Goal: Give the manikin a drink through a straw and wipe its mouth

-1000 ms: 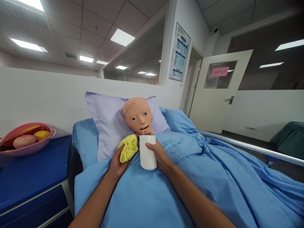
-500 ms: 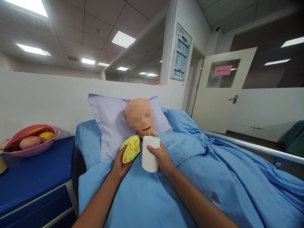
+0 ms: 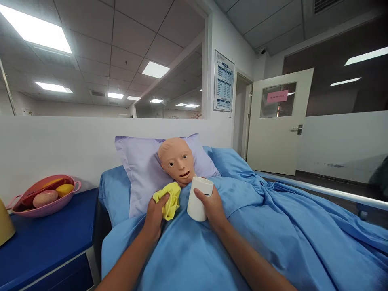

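A training manikin (image 3: 177,161) lies in bed, its head on a lilac pillow (image 3: 142,169), a blue blanket (image 3: 230,238) over its body. My right hand (image 3: 212,206) is wrapped round a white cup (image 3: 198,199), held tilted just below the manikin's chin. My left hand (image 3: 155,214) grips a crumpled yellow cloth (image 3: 169,198) beside the manikin's neck, left of the cup.
A blue bedside cabinet (image 3: 45,242) stands on the left with a pink bowl of fruit (image 3: 45,197) and the edge of a yellowish object (image 3: 5,224). A metal bed rail (image 3: 327,192) runs along the right. A white door (image 3: 277,121) is behind it.
The cup has come away from the manikin's mouth, moved slightly right and tilted; the straw at its lips no longer shows. My left hand turned over onto the yellow cloth. The view shifted.
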A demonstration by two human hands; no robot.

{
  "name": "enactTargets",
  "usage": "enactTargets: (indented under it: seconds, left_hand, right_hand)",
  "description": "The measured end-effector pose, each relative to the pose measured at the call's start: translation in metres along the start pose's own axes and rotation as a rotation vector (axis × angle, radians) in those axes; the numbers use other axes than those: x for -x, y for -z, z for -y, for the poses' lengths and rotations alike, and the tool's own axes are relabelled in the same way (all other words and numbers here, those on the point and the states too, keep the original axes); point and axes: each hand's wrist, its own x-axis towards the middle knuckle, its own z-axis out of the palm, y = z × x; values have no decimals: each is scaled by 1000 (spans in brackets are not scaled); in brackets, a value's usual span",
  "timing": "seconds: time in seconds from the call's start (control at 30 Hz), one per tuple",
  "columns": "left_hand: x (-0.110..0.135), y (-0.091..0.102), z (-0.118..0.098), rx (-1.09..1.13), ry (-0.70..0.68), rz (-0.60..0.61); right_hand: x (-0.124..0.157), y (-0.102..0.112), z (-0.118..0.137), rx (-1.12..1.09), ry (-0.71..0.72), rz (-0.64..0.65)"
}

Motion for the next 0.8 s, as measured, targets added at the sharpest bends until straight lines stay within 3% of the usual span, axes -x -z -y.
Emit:
enactTargets:
  seconds: [0.1,0.27,0.5,0.57,0.67,0.8]
  left_hand:
    - [9,-13,-16,-113,-141,-16]
    - [17,-19,-31,-182,-224,-14]
    - [7,-23,-40,-222,-439,-168]
    - [0,-29,-44,-188,-563,-99]
    - [-19,-43,-48,-233,-700,158]
    - [-52,-64,-42,-450,-679,553]
  right_hand:
    - [3,-2,-1,45,23,-5]
    - [11,-5,1,60,37,4]
    - [23,-10,5,28,76,5]
    - [22,-9,5,20,78,-25]
    - [17,-5,5,24,91,-83]
    - [7,0,2,6,92,-142]
